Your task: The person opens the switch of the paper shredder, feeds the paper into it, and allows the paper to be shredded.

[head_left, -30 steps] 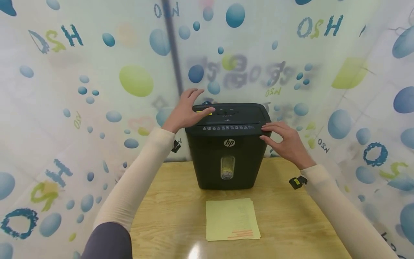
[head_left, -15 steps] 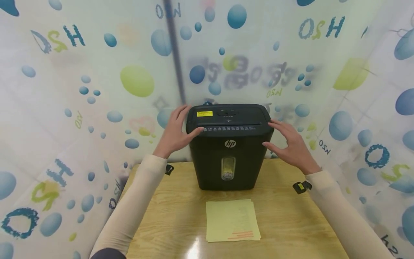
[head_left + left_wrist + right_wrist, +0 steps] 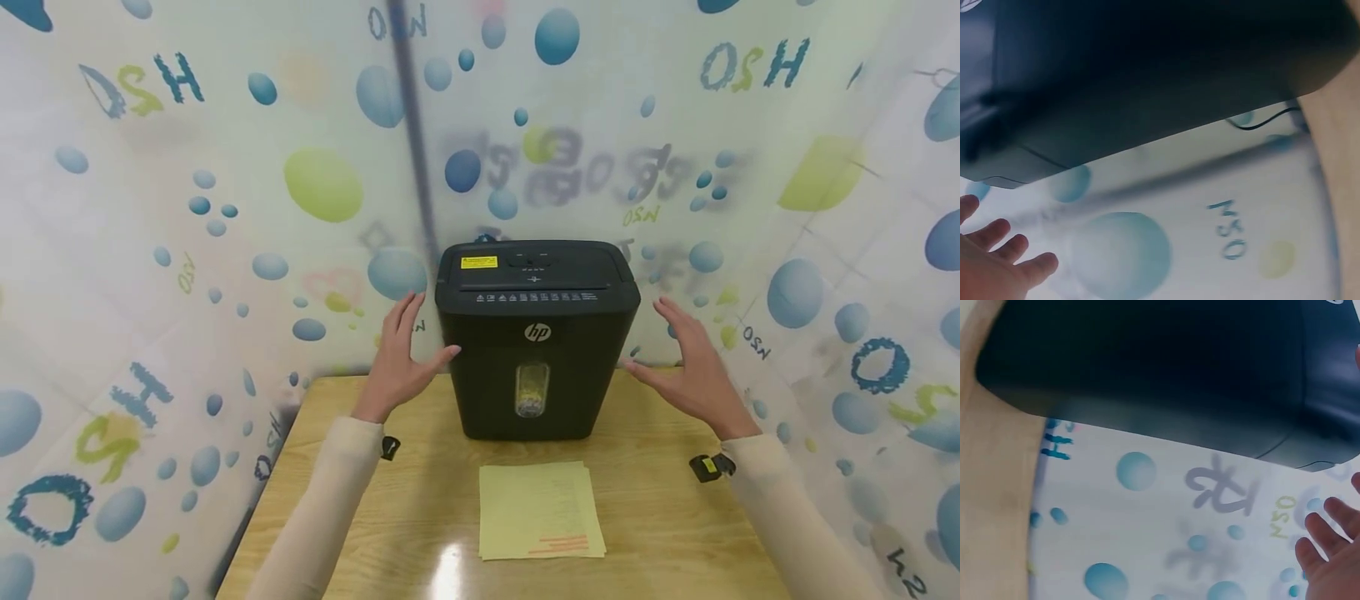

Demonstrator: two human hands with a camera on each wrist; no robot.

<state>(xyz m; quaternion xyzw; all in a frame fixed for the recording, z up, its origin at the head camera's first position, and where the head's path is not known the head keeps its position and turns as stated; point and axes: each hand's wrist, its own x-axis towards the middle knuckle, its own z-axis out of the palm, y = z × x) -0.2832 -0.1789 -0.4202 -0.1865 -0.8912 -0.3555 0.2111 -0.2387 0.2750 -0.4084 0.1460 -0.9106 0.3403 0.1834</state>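
Both hands are open with straight fingers, one on each side of the black shredder (image 3: 537,337). Left hand (image 3: 397,358) is just beside its left wall; its thumb tip looks like it touches the wall, but I cannot be sure. Right hand (image 3: 693,367) is near the right wall and holds nothing.

Standing upright at the back edge of the table (image 3: 660,517), in the middle, the shredder nearly touches the spotted curtain (image 3: 225,208) behind it. It looks like a stiff plastic box, likely heavy at the top and smooth, so it could slip. A good place to hold is under the wide top rim, on both side walls.

Yellow paper sheets (image 3: 540,510) lie flat near the front edge. Curtains hang close on three sides, so the open room is toward the front.
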